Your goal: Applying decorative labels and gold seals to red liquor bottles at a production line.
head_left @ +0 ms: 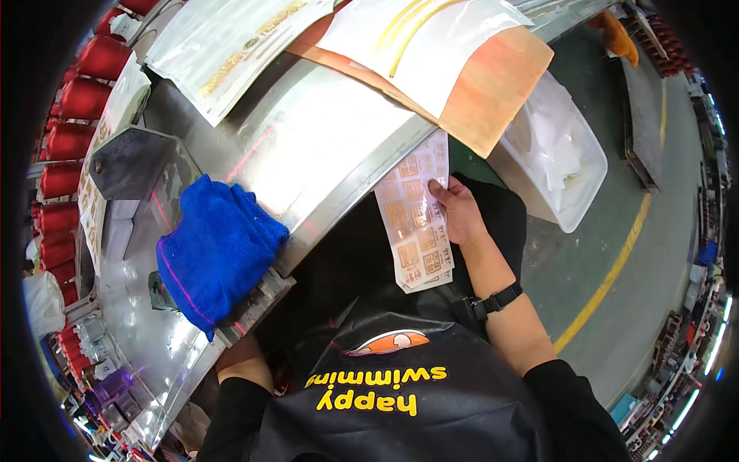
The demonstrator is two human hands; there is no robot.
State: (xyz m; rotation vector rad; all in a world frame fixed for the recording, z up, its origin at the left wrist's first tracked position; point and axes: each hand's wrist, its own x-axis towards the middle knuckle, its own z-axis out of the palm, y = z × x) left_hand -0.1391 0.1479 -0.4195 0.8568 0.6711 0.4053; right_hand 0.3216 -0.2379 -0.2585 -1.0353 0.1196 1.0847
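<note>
My right hand (463, 212) is closed on the right edge of a long pale printed sheet (409, 212), thumb on top. Gold squares and small dark marks run in rows along the sheet, which hangs over my lap below the metal table (331, 100). My left forearm (245, 362) reaches under the table's near edge, and the left hand itself is hidden there. Just above that forearm a folded blue cloth (215, 250) lies on the table corner, crossed by a thin red light line.
White sheets with gold print (231, 54) and an orange-brown board (500, 92) cover the table's far side. A dark angled metal plate (131, 162) stands at left, before red thread cones (104, 58). On the floor at right is a white plastic bin (577, 208) holding white material.
</note>
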